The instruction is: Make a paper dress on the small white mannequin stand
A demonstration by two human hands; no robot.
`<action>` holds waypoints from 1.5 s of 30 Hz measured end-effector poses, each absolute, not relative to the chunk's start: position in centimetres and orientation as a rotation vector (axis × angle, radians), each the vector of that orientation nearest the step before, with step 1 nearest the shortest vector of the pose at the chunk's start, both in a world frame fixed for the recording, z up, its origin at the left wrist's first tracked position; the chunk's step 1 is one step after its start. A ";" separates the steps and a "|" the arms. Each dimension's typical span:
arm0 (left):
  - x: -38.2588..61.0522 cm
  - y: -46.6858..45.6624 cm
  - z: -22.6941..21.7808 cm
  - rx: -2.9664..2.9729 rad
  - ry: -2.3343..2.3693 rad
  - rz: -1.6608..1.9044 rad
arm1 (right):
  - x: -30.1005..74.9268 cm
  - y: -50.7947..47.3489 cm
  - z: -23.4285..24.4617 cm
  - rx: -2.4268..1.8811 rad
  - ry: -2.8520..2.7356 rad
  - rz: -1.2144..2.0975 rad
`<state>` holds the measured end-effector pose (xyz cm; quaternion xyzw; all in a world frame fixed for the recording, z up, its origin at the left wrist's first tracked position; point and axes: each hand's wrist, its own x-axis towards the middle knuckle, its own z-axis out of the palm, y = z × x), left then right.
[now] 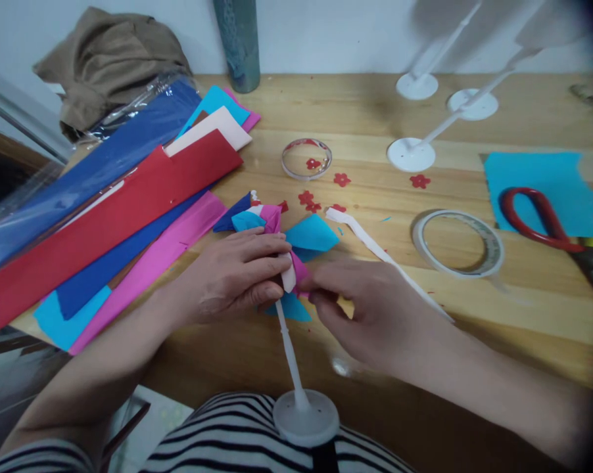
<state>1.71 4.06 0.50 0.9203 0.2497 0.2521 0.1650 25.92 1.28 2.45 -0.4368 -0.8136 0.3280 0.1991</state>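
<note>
A folded paper piece [273,218] in pink, blue, white and turquoise lies across the table edge, with a white plastic stand [289,355] running from it towards me. The stand's round base rests against my striped shirt. My left hand [247,263] is closed over the paper piece near the top of the stem, its thumb by a white strip. Between the thumb and finger of my right hand [360,309] is the end of a pink paper strip [300,268]. Turquoise paper [313,235] sticks out beyond my fingers. Where paper and stem join is hidden.
Coloured paper strips [119,217] are stacked at left. Further right lie a tape roll [458,243], red-handled scissors [547,223] on turquoise paper [533,174], and a white strip [385,256]. Behind are a clear ring [306,159], red paper flowers [342,179] and white stands [411,154].
</note>
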 end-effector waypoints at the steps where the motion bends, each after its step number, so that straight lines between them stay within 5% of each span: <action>1: 1.7 4.1 0.6 2.613 0.708 0.721 | 26.1 1.6 2.4 -1.241 -2.219 0.908; 17: 1.5 4.0 1.2 2.545 0.749 0.859 | 25.7 2.9 0.5 -1.197 -2.196 0.882; 24: 1.4 3.3 4.6 2.024 1.767 0.621 | 25.4 2.8 0.2 -1.257 -2.149 0.925; 31: 0.9 4.1 3.9 1.491 1.486 0.261 | 24.7 3.6 0.0 -1.431 -2.171 0.876; 45: 2.2 3.7 3.0 1.587 1.549 0.392 | 23.8 3.8 0.4 -1.343 -2.276 0.930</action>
